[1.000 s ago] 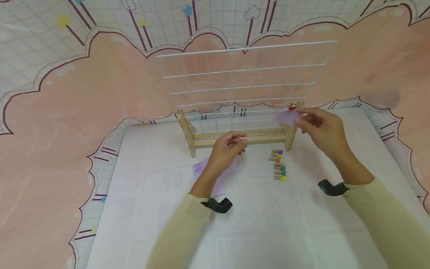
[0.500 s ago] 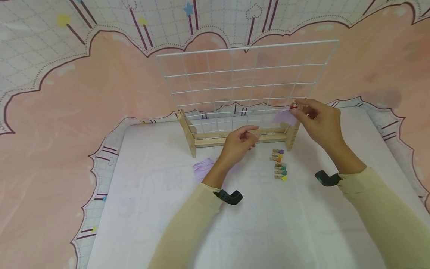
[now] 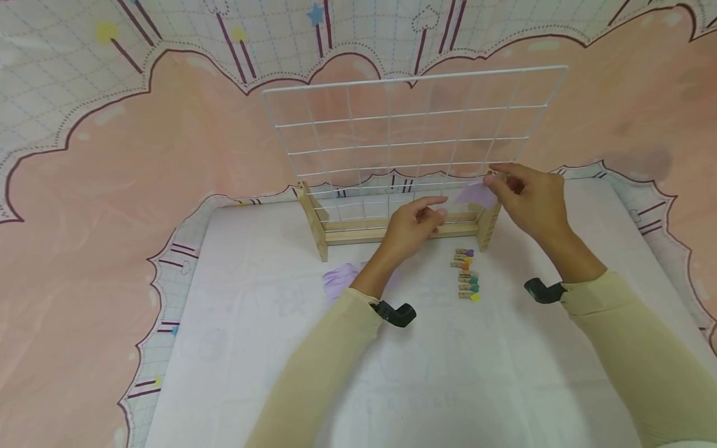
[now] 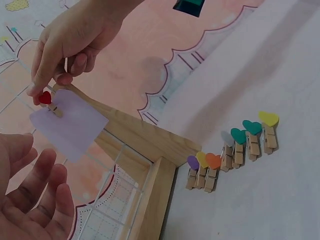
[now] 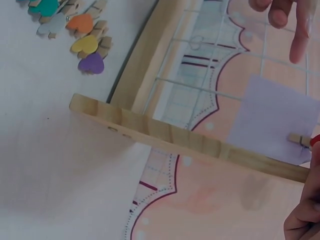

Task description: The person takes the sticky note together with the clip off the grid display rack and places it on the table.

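In the head view, my right hand [image 3: 532, 202] is at the right side of a white wire grid [image 3: 414, 78] on a wooden stand [image 3: 355, 236]. Its thumb and index finger pinch a small wooden clothespin [image 4: 57, 111] with a red heart, seen in the left wrist view. The clothespin is clipped on the upper edge of a light purple paper square [image 4: 75, 127], which lies against the grid. My left hand [image 3: 411, 227] holds nothing; its fingers are loosely bent, just left of the paper and apart from it.
Several heart-topped clothespins [image 4: 253, 145] lie in a column on the white table [image 3: 476, 386], in front of the stand's right end. More purple paper [image 3: 338, 280] lies left of them, partly hidden by my left forearm. A patterned cloth [image 3: 185, 137] hangs behind.
My left hand has moved right and forward, toward the purple paper on the grid. My right hand has shifted slightly up and left, its fingers now covering the red heart in the head view.
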Demonstrator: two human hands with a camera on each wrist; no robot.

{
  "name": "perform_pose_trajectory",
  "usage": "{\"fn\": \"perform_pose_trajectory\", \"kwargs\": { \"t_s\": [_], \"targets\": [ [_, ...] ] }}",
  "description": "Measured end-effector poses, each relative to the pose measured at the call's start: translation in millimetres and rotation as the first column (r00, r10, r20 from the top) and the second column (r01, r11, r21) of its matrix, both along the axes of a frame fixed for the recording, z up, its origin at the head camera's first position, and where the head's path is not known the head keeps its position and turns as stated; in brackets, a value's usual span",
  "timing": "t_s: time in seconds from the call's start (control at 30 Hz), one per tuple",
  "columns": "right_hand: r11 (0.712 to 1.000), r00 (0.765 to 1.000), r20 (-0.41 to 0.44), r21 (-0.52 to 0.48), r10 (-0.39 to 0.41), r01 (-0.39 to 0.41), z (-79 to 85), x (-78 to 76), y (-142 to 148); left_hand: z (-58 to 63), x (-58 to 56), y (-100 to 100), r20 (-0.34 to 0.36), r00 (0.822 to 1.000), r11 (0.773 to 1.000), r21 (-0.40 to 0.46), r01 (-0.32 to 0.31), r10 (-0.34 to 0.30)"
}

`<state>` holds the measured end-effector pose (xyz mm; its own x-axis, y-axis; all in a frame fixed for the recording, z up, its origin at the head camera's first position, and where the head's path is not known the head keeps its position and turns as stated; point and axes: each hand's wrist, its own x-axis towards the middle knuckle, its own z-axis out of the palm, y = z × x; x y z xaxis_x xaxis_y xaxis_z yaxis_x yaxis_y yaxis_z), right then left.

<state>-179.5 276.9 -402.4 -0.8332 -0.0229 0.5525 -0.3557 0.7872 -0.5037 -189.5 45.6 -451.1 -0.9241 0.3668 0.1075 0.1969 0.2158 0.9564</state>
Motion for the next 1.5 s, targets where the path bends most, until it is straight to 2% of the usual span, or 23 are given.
{"fn": "perform_pose_trajectory", "kwargs": {
  "t_s": [0.23,0.67,0.83,1.0,1.2,1.3,1.5],
  "targets": [
    [0.998,0.998,0.055,0.063,-0.022,0.019,1.9,0.7,1.9,-0.2,-5.2,8.4,-0.003,1.000,0.999,-0.048,0.003,-0.003],
    [0.985,0.999,0.024,0.170,0.022,-0.025,5.5,-3.5,7.7,0.2,-9.7,23.7,0.045,0.999,0.999,-0.051,0.002,0.001],
    [0.984,0.999,0.049,0.177,0.018,-0.026,7.2,-4.3,8.1,-0.5,-10.2,27.7,0.023,1.000,1.000,-0.027,-0.016,0.016],
    [0.989,0.998,0.062,0.149,0.012,-0.021,7.2,-5.9,7.9,1.7,-12.0,31.1,0.024,0.999,1.000,-0.002,-0.027,0.027],
    [0.997,0.998,0.057,0.074,0.026,-0.030,5.0,-8.4,7.5,2.9,-14.7,37.7,0.037,0.999,0.999,-0.034,-0.029,0.030],
    [0.999,0.997,0.065,0.013,0.036,-0.036,4.8,-8.3,6.8,3.1,-15.7,41.1,0.021,0.999,0.997,-0.069,-0.032,0.033],
    [0.998,0.997,0.066,-0.058,0.031,-0.027,3.7,-8.8,4.6,3.1,-15.8,46.7,-0.052,0.995,0.992,-0.093,-0.087,0.082]
  ]
}}
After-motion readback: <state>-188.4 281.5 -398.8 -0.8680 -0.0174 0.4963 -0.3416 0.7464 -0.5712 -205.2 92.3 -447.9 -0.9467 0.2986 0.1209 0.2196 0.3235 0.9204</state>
